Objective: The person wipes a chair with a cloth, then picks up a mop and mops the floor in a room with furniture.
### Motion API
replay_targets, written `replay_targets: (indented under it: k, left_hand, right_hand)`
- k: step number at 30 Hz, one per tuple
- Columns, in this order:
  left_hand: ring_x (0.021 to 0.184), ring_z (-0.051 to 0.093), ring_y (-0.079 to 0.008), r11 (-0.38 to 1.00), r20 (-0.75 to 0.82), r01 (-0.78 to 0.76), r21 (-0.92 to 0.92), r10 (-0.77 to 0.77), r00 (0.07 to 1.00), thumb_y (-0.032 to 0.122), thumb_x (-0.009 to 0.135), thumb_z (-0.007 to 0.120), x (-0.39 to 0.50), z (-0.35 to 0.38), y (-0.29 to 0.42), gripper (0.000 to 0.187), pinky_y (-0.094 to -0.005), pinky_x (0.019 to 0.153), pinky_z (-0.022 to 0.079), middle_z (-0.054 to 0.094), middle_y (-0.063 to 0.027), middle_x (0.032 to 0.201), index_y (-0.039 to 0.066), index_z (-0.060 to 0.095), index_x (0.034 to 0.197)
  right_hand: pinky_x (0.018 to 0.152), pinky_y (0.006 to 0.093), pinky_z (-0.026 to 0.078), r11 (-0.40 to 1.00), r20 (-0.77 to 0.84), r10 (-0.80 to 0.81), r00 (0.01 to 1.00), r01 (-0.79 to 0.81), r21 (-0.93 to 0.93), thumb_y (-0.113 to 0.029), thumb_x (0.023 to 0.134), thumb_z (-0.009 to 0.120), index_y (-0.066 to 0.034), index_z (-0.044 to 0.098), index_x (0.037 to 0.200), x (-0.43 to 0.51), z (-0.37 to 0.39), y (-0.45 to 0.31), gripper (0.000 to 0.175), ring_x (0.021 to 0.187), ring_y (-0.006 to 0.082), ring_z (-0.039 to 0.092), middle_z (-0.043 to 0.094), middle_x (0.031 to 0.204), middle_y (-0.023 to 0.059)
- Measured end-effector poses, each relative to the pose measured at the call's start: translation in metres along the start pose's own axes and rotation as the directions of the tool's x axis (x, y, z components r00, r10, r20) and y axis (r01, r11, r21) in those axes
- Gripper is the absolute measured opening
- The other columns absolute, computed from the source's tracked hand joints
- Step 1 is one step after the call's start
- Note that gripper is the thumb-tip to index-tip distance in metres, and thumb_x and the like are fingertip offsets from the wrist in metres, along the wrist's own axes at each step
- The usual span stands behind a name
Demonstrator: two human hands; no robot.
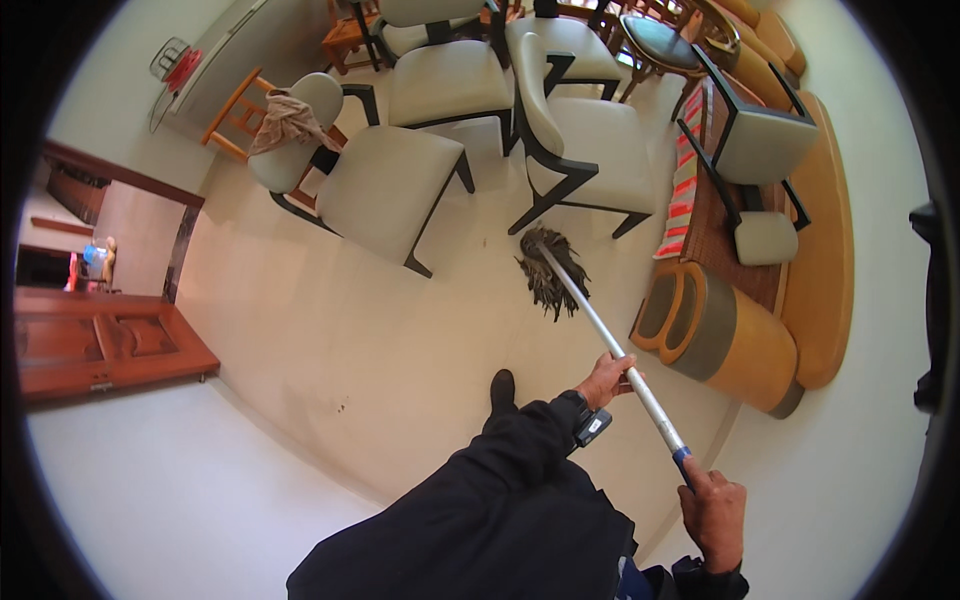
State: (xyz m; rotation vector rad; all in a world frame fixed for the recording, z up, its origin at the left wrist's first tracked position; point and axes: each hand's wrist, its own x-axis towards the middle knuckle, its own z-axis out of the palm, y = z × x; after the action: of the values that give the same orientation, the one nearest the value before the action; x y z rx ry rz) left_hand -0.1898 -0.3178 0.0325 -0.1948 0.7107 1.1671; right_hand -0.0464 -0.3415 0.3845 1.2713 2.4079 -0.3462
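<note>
My left hand (606, 380) grips the lower part of a mop's metal handle (596, 322). Higher up, my right hand (712, 510) is closed around the blue grip (681, 454) at the handle's end. The dark, stringy mop head (553, 270) lies on the pale floor, just in front of a leg of a cushioned armchair (604, 150). A dark box with a strap sits at my left wrist. My dark shoe (503, 388) shows on the floor to the left of the handle.
Several cushioned chairs (390, 184) stand ahead, one with a brown cloth (289, 124) over its back. At right, an upturned chair (772, 142) rests on a tan sofa (821, 300) beside its rounded armrest (727, 337). An open wooden door (135, 337) is at left.
</note>
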Motion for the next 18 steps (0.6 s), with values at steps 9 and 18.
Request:
replay_targets:
  k: [9, 18]
  left_hand:
    - [0.109, 0.07, -0.0293, 0.975, -0.004, -0.09, -0.201, 0.091, 0.996, 0.02, 0.107, 0.057, -0.036, -0.019, -0.044, 0.016, -0.048, 0.103, 0.058, 0.066, -0.01, 0.105, 0.004, 0.058, 0.105]
    - [0.112, 0.068, -0.0352, 0.984, -0.343, -0.07, -0.162, 0.01, 0.939, 0.018, 0.108, 0.054, -0.066, -0.097, -0.101, 0.022, -0.0532, 0.106, 0.055, 0.065, -0.0174, 0.113, -0.002, 0.055, 0.115]
  right_hand:
    - [0.062, 0.0469, 0.049, 0.965, 0.078, -0.262, 0.962, 0.262, 0.02, -0.016, 0.078, 0.078, -0.0165, 0.072, 0.119, 0.004, -0.038, 0.049, 0.041, 0.069, 0.0359, 0.065, 0.065, 0.073, 0.0146]
    - [0.069, 0.0467, 0.053, 0.867, 0.082, -0.467, 0.881, 0.437, 0.24, -0.021, 0.084, 0.073, -0.0188, 0.074, 0.121, 0.003, 0.056, 0.116, 0.037, 0.081, 0.0354, 0.07, 0.072, 0.083, 0.0149]
